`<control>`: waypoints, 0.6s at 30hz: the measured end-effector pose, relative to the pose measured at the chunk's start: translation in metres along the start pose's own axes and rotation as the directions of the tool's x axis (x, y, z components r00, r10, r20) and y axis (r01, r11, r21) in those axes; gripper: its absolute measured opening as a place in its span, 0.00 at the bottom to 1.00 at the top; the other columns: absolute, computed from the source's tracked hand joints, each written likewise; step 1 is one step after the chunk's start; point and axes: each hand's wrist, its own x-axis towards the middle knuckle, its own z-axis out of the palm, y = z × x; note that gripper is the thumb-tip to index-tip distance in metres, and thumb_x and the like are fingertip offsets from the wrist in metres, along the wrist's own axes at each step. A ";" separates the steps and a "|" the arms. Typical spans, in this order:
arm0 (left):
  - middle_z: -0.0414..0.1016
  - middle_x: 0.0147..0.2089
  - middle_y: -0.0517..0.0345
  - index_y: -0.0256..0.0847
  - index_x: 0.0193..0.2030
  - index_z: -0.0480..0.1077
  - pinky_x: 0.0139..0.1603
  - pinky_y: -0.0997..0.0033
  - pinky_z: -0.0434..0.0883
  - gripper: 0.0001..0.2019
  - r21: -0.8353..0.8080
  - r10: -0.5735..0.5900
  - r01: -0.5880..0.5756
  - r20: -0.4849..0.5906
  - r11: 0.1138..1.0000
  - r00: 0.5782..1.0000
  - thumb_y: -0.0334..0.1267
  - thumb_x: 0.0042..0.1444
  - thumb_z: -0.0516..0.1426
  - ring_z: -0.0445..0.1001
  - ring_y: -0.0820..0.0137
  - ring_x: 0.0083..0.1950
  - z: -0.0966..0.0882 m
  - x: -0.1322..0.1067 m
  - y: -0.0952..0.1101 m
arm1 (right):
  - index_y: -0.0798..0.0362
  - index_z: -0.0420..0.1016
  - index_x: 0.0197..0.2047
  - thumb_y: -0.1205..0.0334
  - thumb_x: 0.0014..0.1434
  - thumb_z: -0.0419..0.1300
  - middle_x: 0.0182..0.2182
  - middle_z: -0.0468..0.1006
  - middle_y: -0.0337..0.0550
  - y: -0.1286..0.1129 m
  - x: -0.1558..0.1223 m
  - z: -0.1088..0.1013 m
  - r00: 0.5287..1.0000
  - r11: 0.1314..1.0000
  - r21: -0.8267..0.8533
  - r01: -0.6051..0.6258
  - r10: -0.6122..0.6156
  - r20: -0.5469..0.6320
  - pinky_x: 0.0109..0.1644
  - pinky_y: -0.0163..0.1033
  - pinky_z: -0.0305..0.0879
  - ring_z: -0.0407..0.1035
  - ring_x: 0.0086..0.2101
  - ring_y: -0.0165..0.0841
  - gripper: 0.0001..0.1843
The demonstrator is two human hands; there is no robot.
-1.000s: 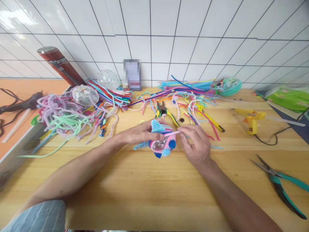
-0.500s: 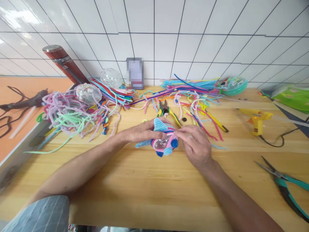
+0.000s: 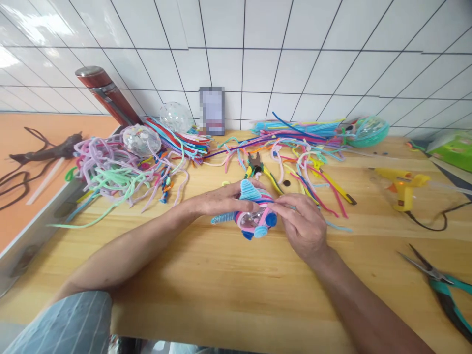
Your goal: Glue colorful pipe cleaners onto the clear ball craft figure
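Observation:
At the middle of the wooden table I hold a small clear ball wrapped in pink, blue and light-blue pipe cleaners. My left hand grips it from the left, fingers curled over its top. My right hand is closed on its right side, pinching a pink pipe cleaner against the ball. Blue coils stick out from the ball's underside.
Heaps of loose pipe cleaners and clear balls lie at the back left; more pipe cleaners at the back right. Yellow-handled pliers lie behind the ball. A yellow glue gun and teal pliers lie at the right.
My right hand has drawn in toward the ball, so the free pink strand between them has shortened. The camera has shifted slightly, so everything sits a little further right.

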 end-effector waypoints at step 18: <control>0.84 0.60 0.51 0.43 0.60 0.78 0.65 0.58 0.76 0.22 -0.006 -0.054 0.054 -0.040 0.999 0.998 0.55 0.69 0.65 0.81 0.55 0.63 0.008 0.002 0.008 | 0.42 0.86 0.58 0.78 0.69 0.63 0.46 0.87 0.45 -0.002 -0.001 0.000 0.999 0.999 -0.015 0.031 -0.031 0.015 0.52 0.47 0.79 0.82 0.47 0.39 0.24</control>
